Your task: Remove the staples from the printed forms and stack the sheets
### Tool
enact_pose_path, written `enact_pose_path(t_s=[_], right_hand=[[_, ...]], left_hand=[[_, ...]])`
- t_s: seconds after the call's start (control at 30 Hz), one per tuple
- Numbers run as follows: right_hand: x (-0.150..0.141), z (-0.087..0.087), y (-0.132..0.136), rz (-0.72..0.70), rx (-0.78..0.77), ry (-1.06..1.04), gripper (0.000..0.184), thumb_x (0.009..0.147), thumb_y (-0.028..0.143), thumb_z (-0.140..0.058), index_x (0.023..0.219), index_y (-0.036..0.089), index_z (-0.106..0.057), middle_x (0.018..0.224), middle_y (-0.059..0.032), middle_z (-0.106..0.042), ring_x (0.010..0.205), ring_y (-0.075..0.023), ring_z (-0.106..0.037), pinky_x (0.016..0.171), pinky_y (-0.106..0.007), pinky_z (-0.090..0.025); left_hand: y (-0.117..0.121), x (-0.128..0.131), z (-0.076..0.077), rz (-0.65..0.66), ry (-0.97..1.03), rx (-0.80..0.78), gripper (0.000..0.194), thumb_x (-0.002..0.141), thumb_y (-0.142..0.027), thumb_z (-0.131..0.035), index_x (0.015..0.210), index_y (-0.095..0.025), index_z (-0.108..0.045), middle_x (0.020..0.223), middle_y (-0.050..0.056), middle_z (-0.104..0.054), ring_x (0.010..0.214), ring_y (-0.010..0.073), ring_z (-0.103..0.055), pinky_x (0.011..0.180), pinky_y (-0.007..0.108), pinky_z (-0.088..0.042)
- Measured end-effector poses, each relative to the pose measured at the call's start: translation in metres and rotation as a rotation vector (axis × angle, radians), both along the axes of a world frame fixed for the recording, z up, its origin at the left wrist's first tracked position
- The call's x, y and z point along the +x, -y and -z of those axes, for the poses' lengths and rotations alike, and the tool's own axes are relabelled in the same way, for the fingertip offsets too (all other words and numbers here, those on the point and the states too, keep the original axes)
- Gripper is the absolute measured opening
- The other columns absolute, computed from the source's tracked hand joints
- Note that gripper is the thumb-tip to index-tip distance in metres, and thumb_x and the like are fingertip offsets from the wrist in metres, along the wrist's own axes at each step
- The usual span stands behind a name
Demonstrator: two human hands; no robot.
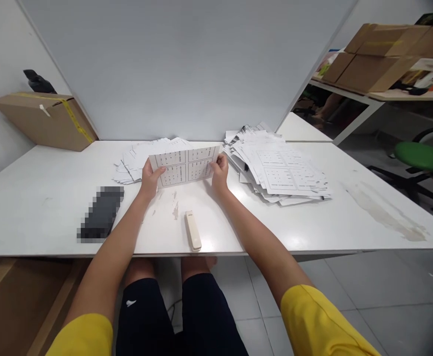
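Between my hands, tilted up off the white table, is a printed paper sheet [185,166] with boxed sections. My left hand [151,179] grips its left end, thumb across the front. At the right end, my right hand [219,173] pinches the same paper. Whether it is one sheet or several together, I cannot tell. A cream stapler [193,231] lies below the paper, close to the table's front edge, untouched. Behind my left hand is a loose spread of papers [134,155]. A taller, uneven stack of printed papers [281,170] lies right of my right hand.
A dark, pixelated flat object [102,213] lies left of my left forearm on the table [60,198]. A cardboard box [49,121] stands at the back left. A grey-white panel [186,69] rises behind the papers. Further right are a green chair [424,157] and another box [379,64].
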State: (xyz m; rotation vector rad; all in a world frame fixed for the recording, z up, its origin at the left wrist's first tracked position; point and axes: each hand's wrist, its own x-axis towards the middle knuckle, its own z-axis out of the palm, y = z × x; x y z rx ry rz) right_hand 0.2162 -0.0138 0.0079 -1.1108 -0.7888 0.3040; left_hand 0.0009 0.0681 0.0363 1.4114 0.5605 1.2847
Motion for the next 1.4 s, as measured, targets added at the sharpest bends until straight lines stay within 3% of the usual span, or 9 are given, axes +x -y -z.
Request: enact_pose_path(t_s=[0.27,0.43,0.53,0.67,0.8,0.9,1.13,1.23,1.4], right_hand=[[0.004,0.005,-0.003,-0.147,-0.113,0.013,0.009,0.077,0.028,-0.056,0.084,0.026,-0.051,0.084,-0.0012,-0.058,0.087,-0.0207,-0.056,0.084,-0.037,-0.048],[0.022,-0.015,0.024,-0.133,-0.222,0.291,0.015,0.078,0.028,-0.07,0.085,0.026,-0.057,0.083,-0.0009,-0.065,0.093,-0.0249,-0.06,0.095,-0.047,-0.05],[0.031,-0.03,0.082,-0.017,-0.157,0.26,0.018,0.08,0.032,-0.071,0.096,0.027,-0.063,0.095,-0.0021,-0.071,0.103,-0.0265,-0.065,0.101,-0.052,-0.051],[0.026,-0.032,0.203,-0.053,-0.102,0.037,0.033,0.078,0.036,-0.075,0.109,0.029,-0.068,0.116,-0.0056,-0.075,0.112,-0.0289,-0.069,0.102,-0.053,-0.054],[-0.004,-0.011,0.315,-0.229,-0.427,-0.168,0.037,0.073,0.04,-0.083,0.108,0.031,-0.074,0.11,-0.0094,-0.078,0.101,-0.0315,-0.075,0.087,-0.05,-0.062],[-0.026,0.009,0.36,-0.316,-0.63,-0.277,0.039,0.07,0.045,-0.085,0.105,0.032,-0.075,0.108,-0.0095,-0.079,0.095,-0.0322,-0.076,0.08,-0.049,-0.064],[-0.036,0.013,0.368,-0.271,-0.719,-0.383,0.035,0.066,0.038,-0.085,0.098,0.028,-0.077,0.107,-0.0084,-0.08,0.095,-0.0314,-0.076,0.084,-0.048,-0.064],[-0.03,0.008,0.363,-0.263,-0.723,-0.384,0.035,0.069,0.035,-0.083,0.102,0.027,-0.077,0.111,-0.0076,-0.079,0.098,-0.0301,-0.076,0.087,-0.047,-0.063],[-0.02,0.009,0.359,-0.292,-0.737,-0.351,0.041,0.073,0.037,-0.08,0.111,0.025,-0.075,0.116,-0.0078,-0.078,0.105,-0.0306,-0.074,0.092,-0.048,-0.061]], left_hand=[[-0.007,0.002,0.017,-0.044,-0.111,-0.015,0.048,0.062,-0.046,-0.087,0.097,-0.018,-0.072,0.103,0.01,-0.077,0.108,0.0351,-0.07,0.101,0.051,-0.054],[0.009,-0.003,0.004,-0.137,-0.073,0.085,0.059,0.065,-0.061,-0.087,0.103,-0.02,-0.07,0.106,0.009,-0.075,0.114,0.0333,-0.068,0.102,0.044,-0.054],[0.034,-0.008,-0.005,-0.052,-0.074,0.049,0.065,0.074,-0.075,-0.075,0.112,-0.023,-0.067,0.102,0.008,-0.072,0.111,0.0303,-0.069,0.095,0.041,-0.056],[0.081,-0.018,0.001,0.136,-0.201,0.114,0.071,0.075,-0.082,-0.067,0.114,-0.023,-0.069,0.105,0.01,-0.072,0.111,0.031,-0.068,0.099,0.042,-0.052],[0.132,-0.026,0.012,0.34,-0.432,0.195,0.058,0.07,-0.067,-0.083,0.108,-0.023,-0.075,0.124,0.012,-0.071,0.135,0.0372,-0.054,0.118,0.046,-0.039],[0.151,-0.029,0.014,0.47,-0.577,0.231,0.045,0.072,-0.053,-0.087,0.108,-0.027,-0.075,0.138,0.009,-0.066,0.151,0.0379,-0.037,0.125,0.051,-0.03],[0.149,-0.03,0.009,0.551,-0.708,0.296,0.042,0.085,-0.06,-0.073,0.115,-0.031,-0.073,0.164,0.002,-0.042,0.16,0.0386,-0.016,0.123,0.055,-0.034],[0.149,-0.03,0.007,0.56,-0.74,0.288,0.051,0.085,-0.068,-0.069,0.12,-0.031,-0.071,0.168,0.001,-0.036,0.161,0.0384,-0.011,0.127,0.058,-0.025],[0.151,-0.03,0.006,0.586,-1.023,0.468,0.059,0.101,-0.069,-0.038,0.148,-0.036,-0.05,0.175,-0.005,-0.01,0.162,0.0302,0.007,0.131,0.057,-0.007]])
